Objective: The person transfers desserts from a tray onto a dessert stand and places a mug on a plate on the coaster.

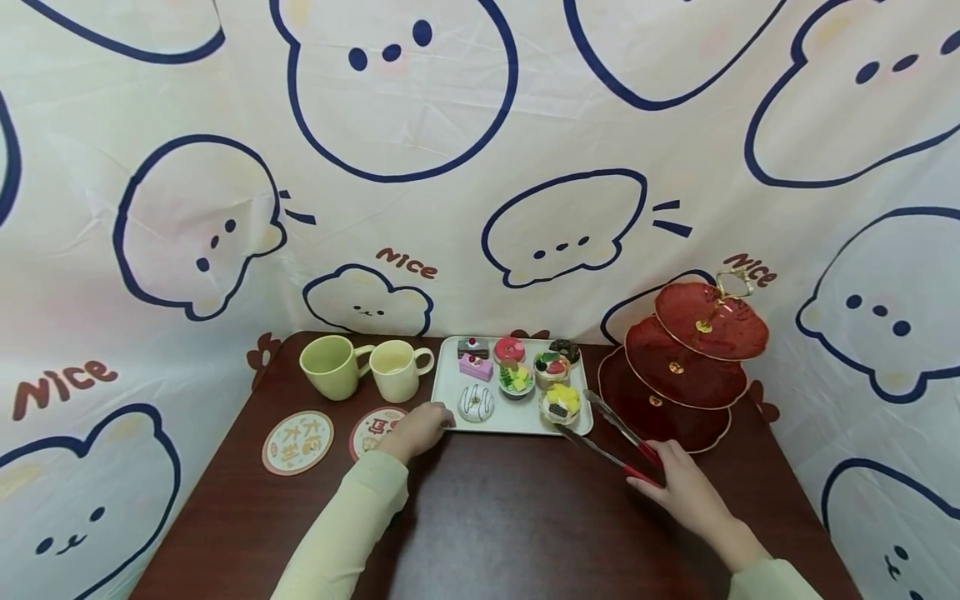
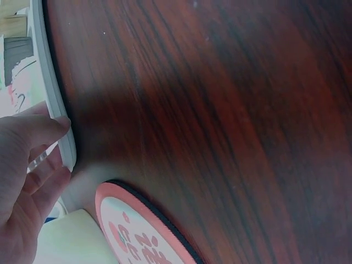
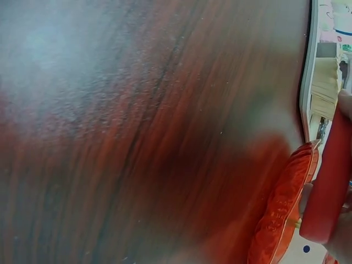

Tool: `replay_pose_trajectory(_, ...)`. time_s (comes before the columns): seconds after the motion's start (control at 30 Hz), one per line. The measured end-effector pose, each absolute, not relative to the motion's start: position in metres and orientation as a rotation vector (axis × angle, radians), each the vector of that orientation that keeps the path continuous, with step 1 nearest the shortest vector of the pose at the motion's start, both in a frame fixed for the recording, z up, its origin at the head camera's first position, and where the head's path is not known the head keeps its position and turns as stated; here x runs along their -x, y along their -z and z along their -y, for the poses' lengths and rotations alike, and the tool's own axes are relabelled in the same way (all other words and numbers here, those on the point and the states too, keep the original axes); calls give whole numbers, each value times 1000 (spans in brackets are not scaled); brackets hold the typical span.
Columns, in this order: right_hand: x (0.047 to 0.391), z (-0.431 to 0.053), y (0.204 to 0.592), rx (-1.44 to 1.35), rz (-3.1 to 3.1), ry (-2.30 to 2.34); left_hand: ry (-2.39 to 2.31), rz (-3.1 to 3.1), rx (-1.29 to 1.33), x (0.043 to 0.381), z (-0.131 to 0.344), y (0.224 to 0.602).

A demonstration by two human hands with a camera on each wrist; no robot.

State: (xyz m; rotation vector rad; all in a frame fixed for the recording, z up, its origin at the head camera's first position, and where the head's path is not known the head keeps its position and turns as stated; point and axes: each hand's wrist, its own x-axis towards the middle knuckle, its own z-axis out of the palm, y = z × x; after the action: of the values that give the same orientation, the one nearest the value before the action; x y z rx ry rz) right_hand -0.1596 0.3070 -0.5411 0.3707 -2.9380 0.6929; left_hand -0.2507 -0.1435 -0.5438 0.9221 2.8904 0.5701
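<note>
My left hand pinches the front left corner of a white tray; in the left wrist view the thumb lies on the tray's rim. My right hand holds metal tongs by their red handles. The tongs' arms are spread, with the tips on either side of a yellow fruit tart at the tray's front right. Whether they touch it I cannot tell. Also on the tray are a white striped donut, a pink donut, a pink cake slice and several other pastries.
A three-tiered red stand stands right of the tray, close to the tongs. Left of the tray are a green mug and a cream mug. Two round coasters lie before them, one apart, the other partly behind my left hand.
</note>
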Motion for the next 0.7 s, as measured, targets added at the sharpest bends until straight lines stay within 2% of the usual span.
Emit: replay_pose_trajectory(0.7,177,-297,541,-373,3030,-680,-558,-2880,-894,253,144,545)
